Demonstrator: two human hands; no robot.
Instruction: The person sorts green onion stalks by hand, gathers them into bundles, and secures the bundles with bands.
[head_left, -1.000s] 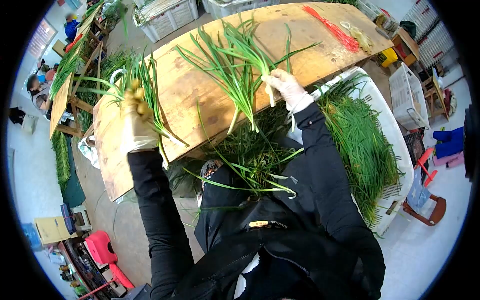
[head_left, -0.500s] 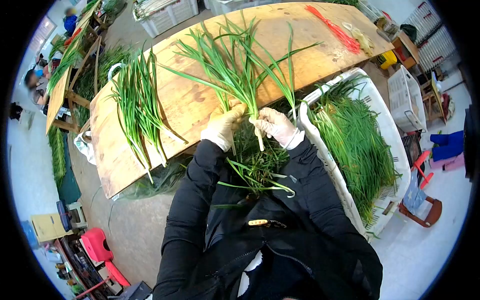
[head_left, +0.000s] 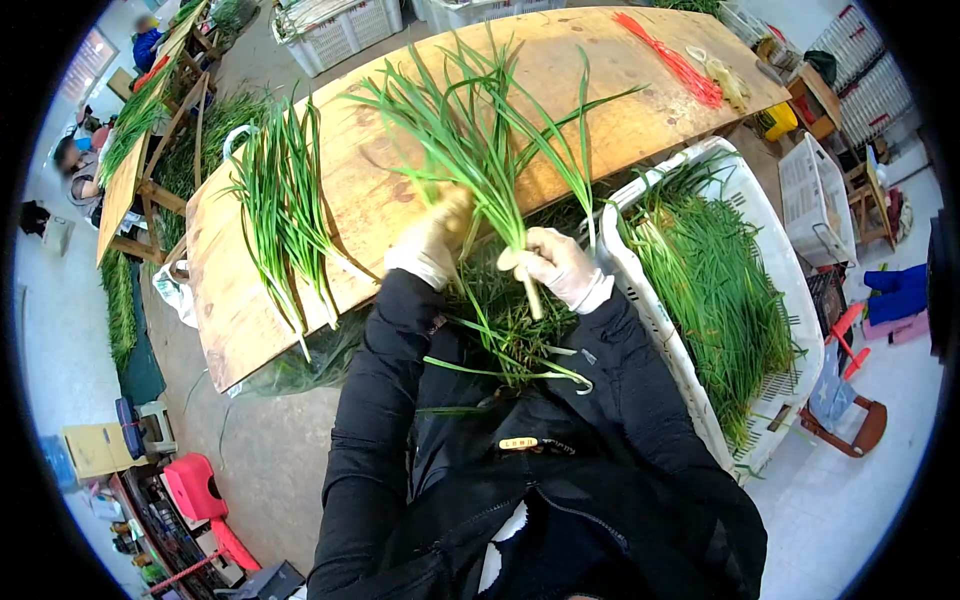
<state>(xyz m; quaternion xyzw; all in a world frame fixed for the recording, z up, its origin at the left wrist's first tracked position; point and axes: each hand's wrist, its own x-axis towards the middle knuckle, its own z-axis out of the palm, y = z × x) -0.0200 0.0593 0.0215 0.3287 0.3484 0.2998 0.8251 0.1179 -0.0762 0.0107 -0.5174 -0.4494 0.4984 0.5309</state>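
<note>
As the left hand point(head_left: 428, 240) blurs in motion, its fingers' grip unclear, the right hand point(head_left: 564, 268) pinches the greens point(head_left: 492, 172) between its fingers near the counter point(head_left: 370, 190) edge, seemingly steadying them.

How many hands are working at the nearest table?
2: the left hand, blurred, at the near edge of the table; the right hand beside it, gripping green stalks.

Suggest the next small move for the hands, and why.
Probably steady the right hand: it alone clearly grips the upright-fanned green stalks, near their pale ends, which hang past the table's near edge; the left hand is blurred, its grip unclear.
</note>
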